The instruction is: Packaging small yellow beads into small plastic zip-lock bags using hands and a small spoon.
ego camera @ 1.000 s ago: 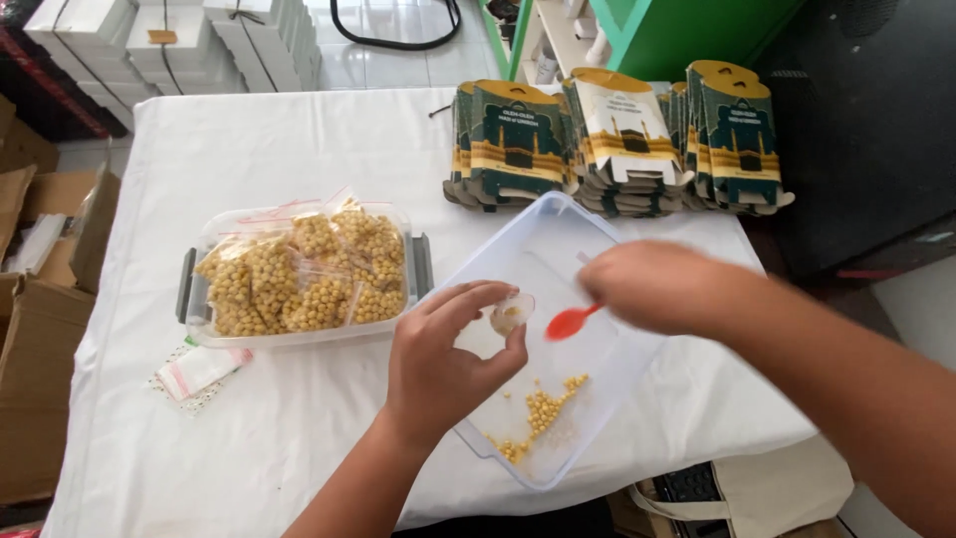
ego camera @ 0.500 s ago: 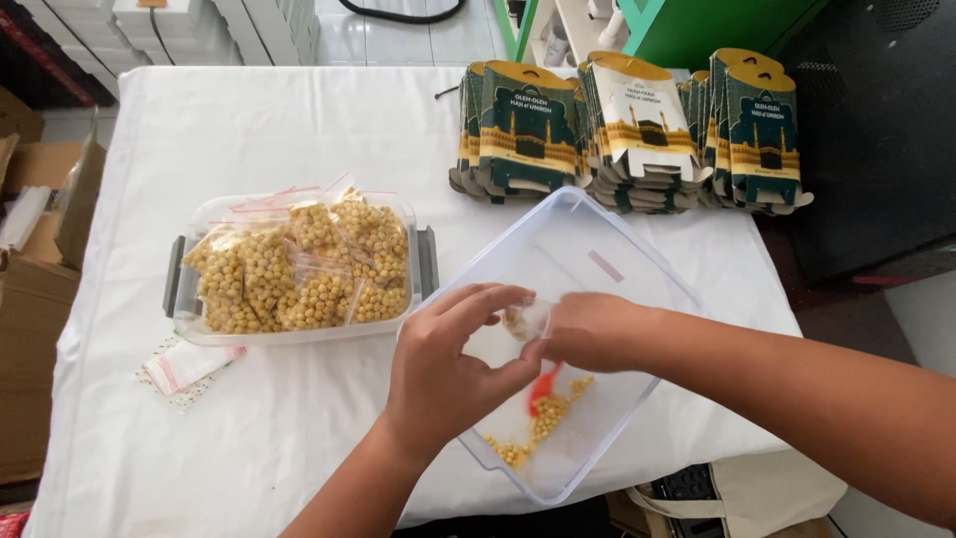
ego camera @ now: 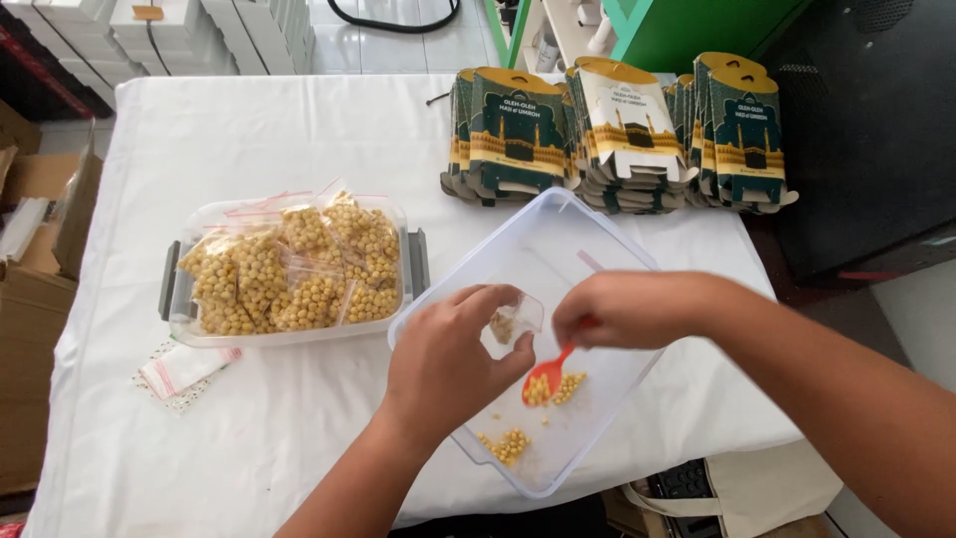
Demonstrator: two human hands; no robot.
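Observation:
My left hand [ego camera: 443, 367] holds a small clear plastic bag [ego camera: 515, 320] with a few yellow round beans in it, above the near left side of a clear plastic tub [ego camera: 558, 221]. My right hand [ego camera: 625, 309] grips a small red spoon [ego camera: 547, 378]. The spoon's bowl is down among the loose yellow beans [ego camera: 508, 445] at the tub's near end, just below and right of the bag.
A clear container [ego camera: 181, 321] full of bagged yellow beans [ego camera: 299, 269] sits to the left on the white tablecloth [ego camera: 279, 139]. Empty zip bags [ego camera: 182, 370] lie near it. Stacks of flat printed cartons [ego camera: 617, 134] line the far edge. Cardboard boxes [ego camera: 30, 299] stand left.
My right hand dipped the red spoon from mid-tub down into the loose beans and now lifts some on it. My left hand stays put with the bag.

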